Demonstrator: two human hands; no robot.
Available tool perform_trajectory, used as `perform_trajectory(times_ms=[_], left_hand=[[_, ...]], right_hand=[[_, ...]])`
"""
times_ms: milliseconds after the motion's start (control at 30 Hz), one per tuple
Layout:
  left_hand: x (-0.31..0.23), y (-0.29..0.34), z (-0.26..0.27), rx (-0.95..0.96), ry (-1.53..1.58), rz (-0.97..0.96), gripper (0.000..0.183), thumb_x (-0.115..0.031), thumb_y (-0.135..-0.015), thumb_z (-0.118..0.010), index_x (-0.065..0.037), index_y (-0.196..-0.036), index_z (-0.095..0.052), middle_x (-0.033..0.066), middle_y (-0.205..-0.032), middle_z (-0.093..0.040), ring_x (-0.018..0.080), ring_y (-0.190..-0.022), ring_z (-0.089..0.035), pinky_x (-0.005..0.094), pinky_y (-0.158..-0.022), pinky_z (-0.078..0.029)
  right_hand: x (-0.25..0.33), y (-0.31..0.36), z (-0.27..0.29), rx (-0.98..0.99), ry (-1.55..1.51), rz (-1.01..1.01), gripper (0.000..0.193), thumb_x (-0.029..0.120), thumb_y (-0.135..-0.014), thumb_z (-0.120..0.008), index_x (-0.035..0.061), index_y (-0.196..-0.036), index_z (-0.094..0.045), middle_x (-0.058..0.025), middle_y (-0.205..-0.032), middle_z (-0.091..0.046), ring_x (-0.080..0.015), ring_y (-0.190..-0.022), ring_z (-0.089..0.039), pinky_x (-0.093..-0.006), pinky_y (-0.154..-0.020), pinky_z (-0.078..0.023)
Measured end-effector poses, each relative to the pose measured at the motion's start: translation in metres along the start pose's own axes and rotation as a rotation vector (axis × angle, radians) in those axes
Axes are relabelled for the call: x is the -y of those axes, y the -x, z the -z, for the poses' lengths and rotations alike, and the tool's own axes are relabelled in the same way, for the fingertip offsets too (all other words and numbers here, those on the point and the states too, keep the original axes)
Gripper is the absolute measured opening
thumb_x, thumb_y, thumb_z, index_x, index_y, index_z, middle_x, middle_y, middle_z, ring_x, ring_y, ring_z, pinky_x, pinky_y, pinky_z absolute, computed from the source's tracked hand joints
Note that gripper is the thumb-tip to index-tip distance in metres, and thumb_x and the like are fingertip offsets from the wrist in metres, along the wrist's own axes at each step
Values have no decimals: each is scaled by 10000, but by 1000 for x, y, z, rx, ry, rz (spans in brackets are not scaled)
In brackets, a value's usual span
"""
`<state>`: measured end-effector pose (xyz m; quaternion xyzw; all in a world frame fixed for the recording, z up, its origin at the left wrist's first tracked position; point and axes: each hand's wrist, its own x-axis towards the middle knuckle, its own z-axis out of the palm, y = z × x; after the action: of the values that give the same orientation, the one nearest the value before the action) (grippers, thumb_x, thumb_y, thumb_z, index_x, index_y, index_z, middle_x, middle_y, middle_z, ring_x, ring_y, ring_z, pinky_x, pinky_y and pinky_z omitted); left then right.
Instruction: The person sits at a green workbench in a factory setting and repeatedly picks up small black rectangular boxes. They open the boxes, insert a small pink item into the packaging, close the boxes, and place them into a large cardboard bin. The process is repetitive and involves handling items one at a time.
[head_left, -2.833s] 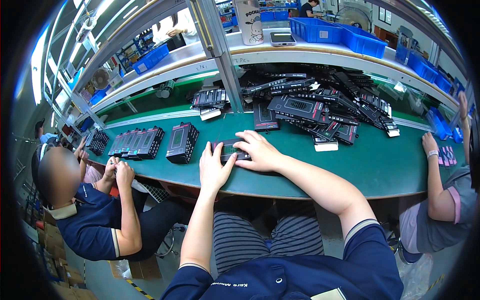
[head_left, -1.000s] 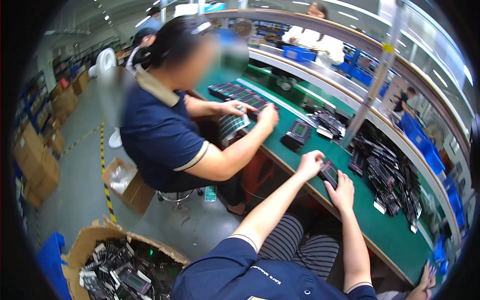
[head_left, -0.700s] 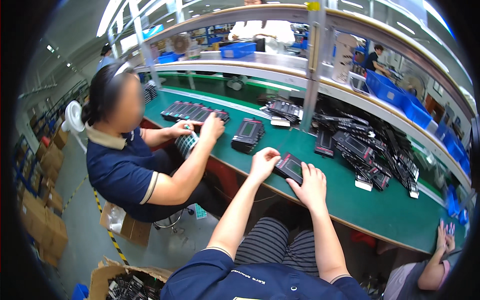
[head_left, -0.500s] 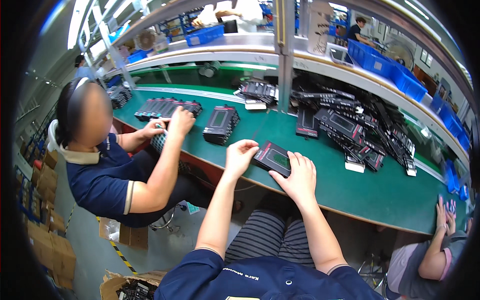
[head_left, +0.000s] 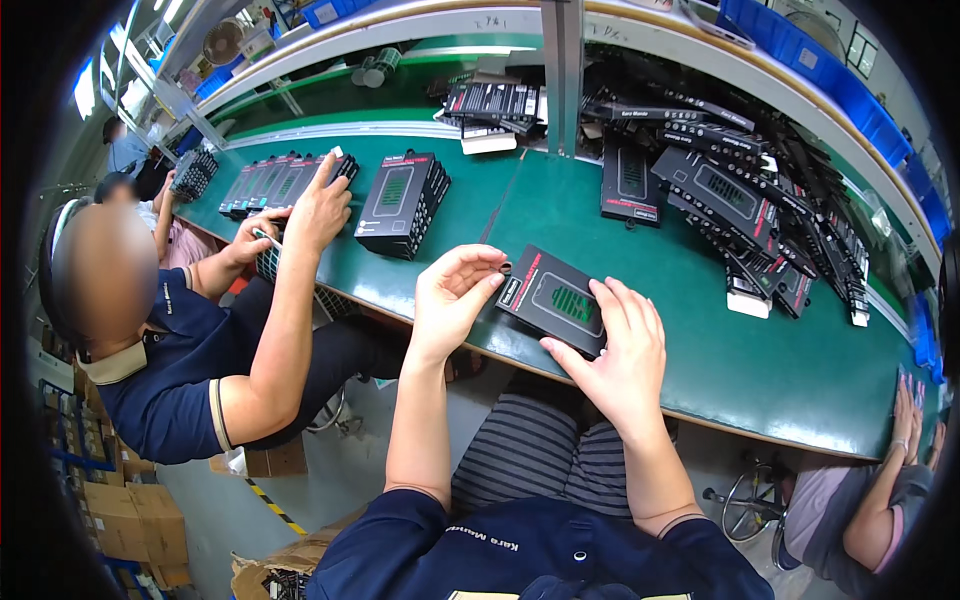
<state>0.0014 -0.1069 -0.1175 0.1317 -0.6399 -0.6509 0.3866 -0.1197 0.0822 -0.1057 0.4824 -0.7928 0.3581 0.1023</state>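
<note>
A flat black box (head_left: 553,303) with a green battery-shaped picture and red lettering lies at the bench's near edge. My right hand (head_left: 622,345) grips its right end, thumb along the near side and fingers over the far side. At the opposite end my left hand (head_left: 452,298) is closed in a pinch. Between its thumb and forefinger shows a small dark piece (head_left: 505,268), close against the box's end; whether it is part of the box I cannot tell.
A neat stack of like boxes (head_left: 402,205) stands left, with a co-worker's hand (head_left: 318,210) over a row of boxes beyond. A loose heap of boxes (head_left: 720,190) fills the back right, behind a metal post (head_left: 563,80). Another person's hands (head_left: 905,415) rest at far right.
The view has shifted closer to the bench. My left hand still pinches at the box's end, its fingers now more raised. My right hand keeps its hold. The co-worker's hand has lifted, forefinger stretched out.
</note>
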Motion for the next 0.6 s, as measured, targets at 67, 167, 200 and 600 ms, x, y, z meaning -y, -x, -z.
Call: perform_trajectory(times_ms=[67,167,200,600], left_hand=[[2,1,2,15,4,16,248,146,-859,-631,39,-1083,-624,108,-1074,-676,168,-1017,-662,284,-936,-533],[2,1,1,-11,11,12,252,149,-852,-642,42,-1079,-620,102,-1048,-671,172,-1009,-664,290,-922,-541],[1,2,1,-21,11,4,256,152,-849,-644,42,-1080,-619,102,-1044,-670,174,-1006,-666,290,-917,-543],[5,1,4,2,-72,-102,265,144,-820,-680,40,-1060,-634,33,-918,-616,91,-878,-595,223,-806,-498]], right_hand=[[0,0,0,3,-6,-7,747,466,-715,-812,-6,-1250,-591,-221,-1261,-584,-367,-1194,-546,-524,-1070,-368],[1,-1,1,8,3,-6,743,461,-712,-817,-3,-1248,-594,-219,-1260,-583,-374,-1188,-548,-519,-1066,-374],[1,-1,0,9,6,-7,744,461,-711,-818,-3,-1248,-594,-218,-1259,-583,-375,-1186,-548,-519,-1066,-374],[1,0,1,21,17,12,709,396,-690,-839,38,-1250,-592,-194,-1283,-549,-376,-1203,-515,-558,-1058,-366]])
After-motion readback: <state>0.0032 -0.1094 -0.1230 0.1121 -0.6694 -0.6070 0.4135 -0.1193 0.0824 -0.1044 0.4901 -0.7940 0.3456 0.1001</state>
